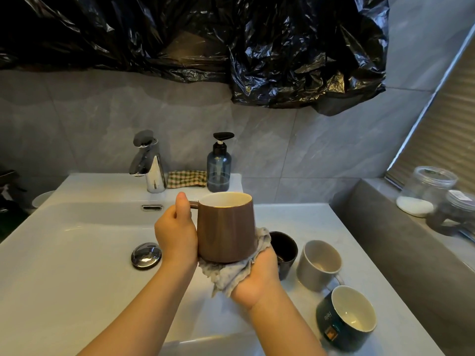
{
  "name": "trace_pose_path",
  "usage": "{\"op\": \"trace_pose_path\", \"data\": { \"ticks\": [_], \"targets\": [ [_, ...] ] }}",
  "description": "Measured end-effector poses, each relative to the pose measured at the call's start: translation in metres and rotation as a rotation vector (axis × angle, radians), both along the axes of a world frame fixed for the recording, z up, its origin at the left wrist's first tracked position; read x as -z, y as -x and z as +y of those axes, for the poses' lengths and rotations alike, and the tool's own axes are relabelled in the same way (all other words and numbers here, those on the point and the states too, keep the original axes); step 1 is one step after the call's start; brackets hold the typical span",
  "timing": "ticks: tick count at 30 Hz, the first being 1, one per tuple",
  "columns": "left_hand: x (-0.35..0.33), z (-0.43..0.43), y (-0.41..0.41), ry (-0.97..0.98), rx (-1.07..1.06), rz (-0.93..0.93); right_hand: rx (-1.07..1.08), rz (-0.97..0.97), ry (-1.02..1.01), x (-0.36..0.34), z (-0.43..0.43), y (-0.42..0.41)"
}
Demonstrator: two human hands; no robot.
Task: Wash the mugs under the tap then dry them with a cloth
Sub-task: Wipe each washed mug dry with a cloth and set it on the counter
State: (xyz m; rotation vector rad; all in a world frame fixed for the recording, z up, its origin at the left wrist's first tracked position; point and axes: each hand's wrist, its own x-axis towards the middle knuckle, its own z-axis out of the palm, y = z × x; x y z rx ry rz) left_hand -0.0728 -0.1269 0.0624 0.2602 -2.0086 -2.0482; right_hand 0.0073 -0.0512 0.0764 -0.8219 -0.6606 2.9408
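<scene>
As the left hand [176, 235] grips the glossy tapered mug [226, 227], the right hand [257, 278] cups crumpled cloth [226, 272].

The brown mug [226, 227] is white inside; the cloth [228, 274] is grey. Nearby: black mug [285, 250], grey mug [308, 274], green mug [330, 321], blue bottle [218, 173].
</scene>
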Motion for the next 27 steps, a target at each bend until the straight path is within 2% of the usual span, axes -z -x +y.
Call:
{"op": "trace_pose_path", "data": {
  "ticks": [2,4,7,9,11,13,16,19,21,23,24,25,27],
  "targets": [
    [-0.001,-0.001,-0.003,0.067,-0.031,0.078,-0.054,0.018,0.118,-0.007,0.0,0.003],
    [-0.007,-0.003,-0.006,0.105,0.01,0.16,-0.083,-0.047,0.156,-0.002,0.005,0.011],
    [-0.01,-0.013,0.0,0.094,0.356,0.088,-0.074,-0.156,0.052,0.005,0.015,0.018],
    [-0.013,-0.021,0.002,0.079,0.61,-0.039,0.042,-0.214,-0.045,0.008,0.026,0.023],
    [-0.014,-0.026,0.002,0.065,0.775,-0.14,0.152,-0.263,-0.174,0.013,0.036,0.027],
    [-0.011,-0.026,0.001,0.066,0.854,-0.182,0.264,-0.276,-0.469,0.021,0.047,0.028],
    [-0.006,-0.024,-0.001,0.039,0.825,-0.191,0.389,-0.257,-0.894,0.019,0.051,0.024],
    [0.0,-0.023,0.0,0.083,0.744,-0.156,0.471,-0.006,-1.057,0.011,0.049,0.015],
    [0.004,-0.023,0.0,0.161,0.711,-0.107,0.493,0.249,-1.344,0.008,0.044,0.011],
    [0.006,-0.022,0.0,0.195,0.68,-0.062,0.388,0.462,-1.925,0.015,0.042,0.012],
    [0.007,-0.022,-0.001,0.199,0.665,-0.047,0.291,0.473,-2.217,0.021,0.04,0.015],
    [0.008,-0.022,0.0,0.21,0.65,-0.037,0.159,0.427,-2.417,0.025,0.037,0.017],
    [0.009,-0.026,0.002,0.27,0.635,-0.027,-0.179,0.309,-2.476,0.024,0.03,0.016]
  ]
}}
